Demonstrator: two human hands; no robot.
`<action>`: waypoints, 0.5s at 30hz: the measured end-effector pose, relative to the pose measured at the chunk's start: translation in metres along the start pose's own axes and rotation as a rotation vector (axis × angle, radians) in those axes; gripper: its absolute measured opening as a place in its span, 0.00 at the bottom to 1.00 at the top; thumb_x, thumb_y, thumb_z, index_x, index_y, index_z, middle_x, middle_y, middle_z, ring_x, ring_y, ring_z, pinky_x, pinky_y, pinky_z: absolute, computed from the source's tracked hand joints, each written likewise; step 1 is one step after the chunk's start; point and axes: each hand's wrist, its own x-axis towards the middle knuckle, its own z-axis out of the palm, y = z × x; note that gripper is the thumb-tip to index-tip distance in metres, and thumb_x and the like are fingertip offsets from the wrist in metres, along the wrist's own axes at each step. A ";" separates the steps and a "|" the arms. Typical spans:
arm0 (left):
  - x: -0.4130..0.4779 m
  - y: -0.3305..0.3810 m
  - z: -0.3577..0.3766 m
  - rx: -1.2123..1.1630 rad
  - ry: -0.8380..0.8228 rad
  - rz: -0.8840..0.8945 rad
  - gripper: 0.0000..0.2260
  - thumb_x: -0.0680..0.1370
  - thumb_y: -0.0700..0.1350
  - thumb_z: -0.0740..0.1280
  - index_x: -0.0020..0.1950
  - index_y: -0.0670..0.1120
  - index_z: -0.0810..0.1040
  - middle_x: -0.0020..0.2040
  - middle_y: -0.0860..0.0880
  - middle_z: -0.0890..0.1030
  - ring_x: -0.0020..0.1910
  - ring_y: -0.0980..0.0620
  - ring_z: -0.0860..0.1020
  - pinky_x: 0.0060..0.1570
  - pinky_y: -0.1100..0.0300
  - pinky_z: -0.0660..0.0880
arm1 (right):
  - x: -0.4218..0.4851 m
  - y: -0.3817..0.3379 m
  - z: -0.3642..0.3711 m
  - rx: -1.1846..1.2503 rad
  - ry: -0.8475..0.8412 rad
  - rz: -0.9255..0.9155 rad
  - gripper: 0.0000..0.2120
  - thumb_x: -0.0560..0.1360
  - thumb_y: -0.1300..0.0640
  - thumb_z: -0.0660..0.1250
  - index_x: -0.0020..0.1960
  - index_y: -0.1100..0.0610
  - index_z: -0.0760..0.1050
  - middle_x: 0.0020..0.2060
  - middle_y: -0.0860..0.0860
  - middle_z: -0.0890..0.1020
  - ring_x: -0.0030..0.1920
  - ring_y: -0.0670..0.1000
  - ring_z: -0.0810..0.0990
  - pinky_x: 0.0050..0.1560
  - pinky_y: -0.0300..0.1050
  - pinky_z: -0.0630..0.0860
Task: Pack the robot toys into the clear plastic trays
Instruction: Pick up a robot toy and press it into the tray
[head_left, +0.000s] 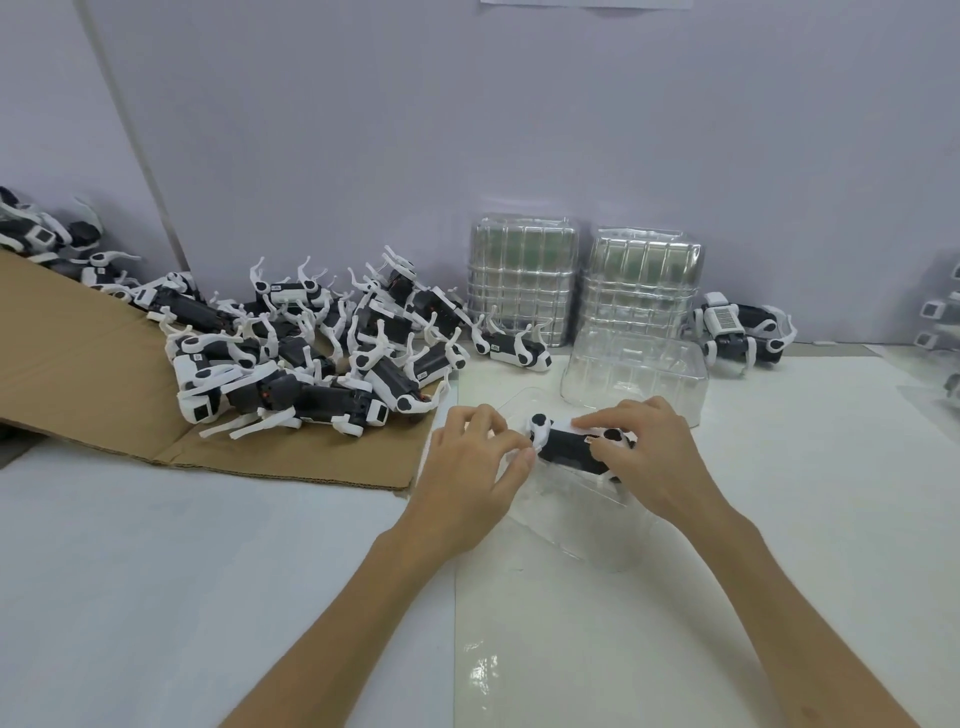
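Robot toy (569, 448) lies lengthwise, left to right, over the clear tray (576, 525); left hand (475, 460) pinches its left end, right hand (641, 457) grips its right end.

Hiding the right end of the robot toy (569, 451) under the right hand (649, 457); covering its left leg with the left hand (470, 462). Losing the near rim of the clear tray (571, 525) against the worktop (208, 545). Cutting off more toys (941, 312) at the right edge and further toys (31, 234) at the far left. Leaving labels in the pile (311, 353) too small to read.
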 end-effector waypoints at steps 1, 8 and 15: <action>0.000 -0.001 -0.001 -0.009 0.020 -0.005 0.22 0.80 0.61 0.51 0.56 0.54 0.82 0.50 0.59 0.69 0.56 0.60 0.61 0.59 0.59 0.62 | 0.000 0.001 0.000 -0.004 0.026 -0.010 0.15 0.72 0.60 0.71 0.48 0.40 0.83 0.43 0.39 0.79 0.50 0.42 0.69 0.62 0.52 0.68; -0.004 0.001 -0.020 -0.332 0.278 -0.066 0.08 0.79 0.44 0.65 0.51 0.52 0.83 0.43 0.63 0.80 0.43 0.57 0.76 0.40 0.70 0.69 | 0.007 0.010 -0.007 0.142 0.080 0.163 0.15 0.77 0.44 0.68 0.62 0.46 0.76 0.59 0.44 0.74 0.57 0.48 0.76 0.54 0.44 0.69; 0.004 -0.009 -0.026 -0.440 0.216 -0.440 0.07 0.82 0.49 0.63 0.59 0.55 0.78 0.57 0.56 0.78 0.49 0.63 0.76 0.48 0.72 0.69 | 0.008 0.029 -0.021 -0.123 -0.122 0.528 0.32 0.78 0.30 0.48 0.41 0.50 0.82 0.41 0.50 0.83 0.40 0.55 0.83 0.51 0.51 0.74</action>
